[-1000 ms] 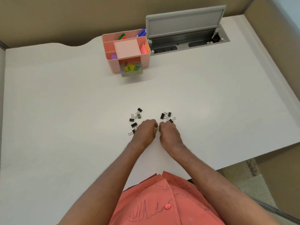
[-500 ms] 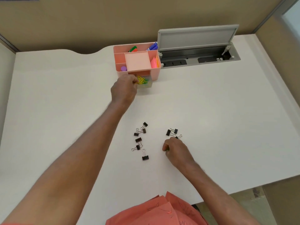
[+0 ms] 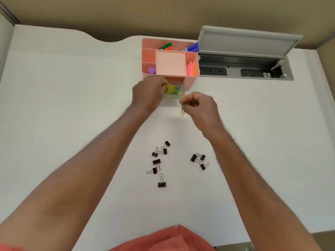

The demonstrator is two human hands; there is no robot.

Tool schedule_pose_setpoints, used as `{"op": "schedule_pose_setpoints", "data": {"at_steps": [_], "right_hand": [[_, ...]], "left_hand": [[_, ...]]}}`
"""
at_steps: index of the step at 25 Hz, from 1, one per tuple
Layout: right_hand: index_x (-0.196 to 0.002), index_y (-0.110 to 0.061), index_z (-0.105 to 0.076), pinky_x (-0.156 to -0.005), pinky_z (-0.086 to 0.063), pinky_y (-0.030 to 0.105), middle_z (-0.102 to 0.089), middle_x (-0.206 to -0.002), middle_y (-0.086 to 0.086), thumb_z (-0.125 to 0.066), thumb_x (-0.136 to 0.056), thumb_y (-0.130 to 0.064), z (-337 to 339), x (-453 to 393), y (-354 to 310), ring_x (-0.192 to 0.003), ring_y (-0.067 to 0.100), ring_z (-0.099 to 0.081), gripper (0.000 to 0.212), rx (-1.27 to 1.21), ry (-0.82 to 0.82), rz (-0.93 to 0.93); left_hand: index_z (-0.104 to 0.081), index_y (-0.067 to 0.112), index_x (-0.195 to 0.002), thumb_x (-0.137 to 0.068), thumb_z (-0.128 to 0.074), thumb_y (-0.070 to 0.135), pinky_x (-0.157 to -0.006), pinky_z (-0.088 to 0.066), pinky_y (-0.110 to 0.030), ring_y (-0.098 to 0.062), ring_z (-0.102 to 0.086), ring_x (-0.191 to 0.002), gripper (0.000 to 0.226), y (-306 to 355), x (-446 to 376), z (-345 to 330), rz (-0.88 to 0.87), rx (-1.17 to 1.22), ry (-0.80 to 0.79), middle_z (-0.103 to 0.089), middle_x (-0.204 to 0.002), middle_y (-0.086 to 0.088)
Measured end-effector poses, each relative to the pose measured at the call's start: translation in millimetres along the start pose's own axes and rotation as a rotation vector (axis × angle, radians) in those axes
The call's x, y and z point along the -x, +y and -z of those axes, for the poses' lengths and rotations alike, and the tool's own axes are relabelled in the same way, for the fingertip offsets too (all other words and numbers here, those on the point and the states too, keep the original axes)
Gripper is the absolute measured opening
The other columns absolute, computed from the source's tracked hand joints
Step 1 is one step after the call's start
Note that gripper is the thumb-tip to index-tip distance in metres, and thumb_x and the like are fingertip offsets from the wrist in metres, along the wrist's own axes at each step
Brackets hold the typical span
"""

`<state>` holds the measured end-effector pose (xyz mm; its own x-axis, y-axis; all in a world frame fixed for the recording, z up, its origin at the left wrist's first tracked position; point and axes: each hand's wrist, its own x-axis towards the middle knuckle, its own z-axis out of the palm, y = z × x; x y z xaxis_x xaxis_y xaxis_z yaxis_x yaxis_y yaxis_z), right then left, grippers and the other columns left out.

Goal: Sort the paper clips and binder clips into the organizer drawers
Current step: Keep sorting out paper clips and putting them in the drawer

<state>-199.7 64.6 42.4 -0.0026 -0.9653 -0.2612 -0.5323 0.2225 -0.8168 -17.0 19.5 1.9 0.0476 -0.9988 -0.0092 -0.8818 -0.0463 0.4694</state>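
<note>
A pink organizer (image 3: pixel 170 64) stands at the desk's far middle, its clear drawer (image 3: pixel 174 95) pulled out and holding yellow and green paper clips (image 3: pixel 171 89). My left hand (image 3: pixel 147 94) rests at the drawer's left side, fingertips over the clips inside. My right hand (image 3: pixel 201 105) hovers just right of the drawer front, pinching a green clip with a yellow paper clip (image 3: pixel 182 112) dangling below it. Several black binder clips lie nearer me in two loose groups, one on the left (image 3: pixel 159 161) and one on the right (image 3: pixel 199 160).
An open grey cable hatch (image 3: pixel 244 57) with sockets sits to the right of the organizer. The organizer's top holds markers (image 3: pixel 167 46), a purple cap (image 3: pixel 151 70) and sticky notes (image 3: pixel 192 68). The white desk's front edge runs near my orange shirt (image 3: pixel 163 240).
My right hand left the binder clips and rose to the drawer front with paper clips pinched. My left hand stayed at the drawer. The camera view moved closer.
</note>
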Motion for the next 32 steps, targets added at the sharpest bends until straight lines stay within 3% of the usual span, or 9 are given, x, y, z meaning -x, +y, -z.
{"op": "schedule_pose_setpoints", "data": {"at_steps": [3, 6, 10, 13, 16, 19, 22, 29, 32], "right_hand": [[-0.090, -0.019, -0.077, -0.069, -0.051, 0.013, -0.073, -0.088, -0.005, -0.064, -0.084, 0.002, -12, -45, -26, -0.076, 0.002, -0.064, 0.026, 0.180, 0.051, 0.195], [-0.092, -0.016, -0.077, -0.079, -0.055, 0.025, -0.071, -0.098, 0.001, -0.058, -0.084, 0.007, -29, -72, -30, -0.087, 0.014, -0.066, 0.030, 0.387, 0.010, 0.301], [-0.096, -0.016, -0.075, -0.087, -0.057, 0.032, -0.071, -0.103, 0.002, -0.058, -0.090, 0.003, -41, -81, -23, -0.095, 0.016, -0.066, 0.026, 0.396, 0.002, 0.347], [-0.098, -0.020, -0.073, -0.086, -0.056, 0.022, -0.072, -0.099, -0.002, -0.059, -0.092, -0.005, -41, -65, -15, -0.091, 0.009, -0.067, 0.021, 0.115, 0.138, 0.295], [-0.097, -0.016, -0.066, -0.082, -0.060, 0.029, -0.066, -0.094, 0.003, -0.058, -0.092, -0.005, -45, -31, -1, -0.081, 0.011, -0.066, 0.015, -0.450, 0.212, 0.000], [-0.103, -0.008, -0.060, -0.084, -0.061, 0.035, -0.064, -0.104, 0.012, -0.060, -0.097, -0.010, -50, -9, 8, -0.094, 0.024, -0.070, 0.007, -1.007, 0.039, -0.510], [-0.123, 0.000, -0.053, -0.100, -0.055, 0.047, -0.064, -0.126, 0.021, -0.057, -0.100, -0.025, -45, -17, 4, -0.111, 0.038, -0.068, 0.034, -1.391, -0.123, -0.782], [-0.138, 0.003, -0.048, -0.107, -0.050, 0.050, -0.061, -0.134, 0.024, -0.053, -0.101, -0.036, -38, -57, -19, -0.122, 0.040, -0.063, 0.054, -1.430, -0.184, -0.699], [-0.138, 0.003, -0.049, -0.107, -0.050, 0.049, -0.062, -0.132, 0.023, -0.055, -0.100, -0.035, -39, -71, -24, -0.121, 0.039, -0.063, 0.054, -1.380, -0.176, -0.680]], "left_hand": [[-0.071, 0.029, -0.109, -0.097, -0.059, 0.027, -0.075, -0.054, -0.036, -0.022, -0.065, -0.100, 0.017, -3, 9, 5, -0.004, 0.124, 0.131, -0.070, -0.113, 0.005], [-0.069, 0.028, -0.108, -0.096, -0.061, 0.027, -0.067, -0.047, -0.026, -0.010, -0.060, -0.093, 0.014, -14, 9, 7, 0.069, 0.240, 0.252, -0.065, -0.113, 0.009], [-0.064, 0.025, -0.110, -0.093, -0.062, 0.027, -0.063, -0.039, -0.015, -0.005, -0.054, -0.090, 0.016, -25, -2, 7, 0.207, 0.429, 0.291, -0.058, -0.109, 0.008], [-0.057, 0.020, -0.113, -0.092, -0.066, 0.029, -0.068, -0.045, -0.018, -0.007, -0.054, -0.092, 0.025, -29, -11, 2, 0.360, 0.602, 0.287, -0.057, -0.109, 0.004], [-0.057, 0.017, -0.124, -0.093, -0.068, 0.029, -0.076, -0.052, -0.023, -0.013, -0.061, -0.099, 0.035, -28, -15, -5, 0.546, 0.914, 0.226, -0.061, -0.114, -0.003], [-0.058, 0.019, -0.126, -0.094, -0.068, 0.024, -0.094, -0.055, -0.042, -0.024, -0.066, -0.112, 0.034, -26, -16, -13, 0.653, 1.173, 0.177, -0.066, -0.122, -0.009], [-0.059, 0.019, -0.129, -0.093, -0.065, 0.016, -0.092, -0.055, -0.038, -0.024, -0.067, -0.114, 0.037, -25, -19, -14, 0.679, 1.278, 0.187, -0.069, -0.123, -0.008], [-0.058, 0.022, -0.135, -0.092, -0.064, 0.013, -0.089, -0.059, -0.033, -0.018, -0.068, -0.110, 0.044, -25, -21, -18, 0.664, 1.356, 0.222, -0.070, -0.120, -0.003], [-0.059, 0.023, -0.135, -0.091, -0.065, 0.013, -0.098, -0.058, -0.041, -0.020, -0.067, -0.113, 0.046, -28, -23, -20, 0.668, 1.353, 0.226, -0.070, -0.121, -0.004]]}}
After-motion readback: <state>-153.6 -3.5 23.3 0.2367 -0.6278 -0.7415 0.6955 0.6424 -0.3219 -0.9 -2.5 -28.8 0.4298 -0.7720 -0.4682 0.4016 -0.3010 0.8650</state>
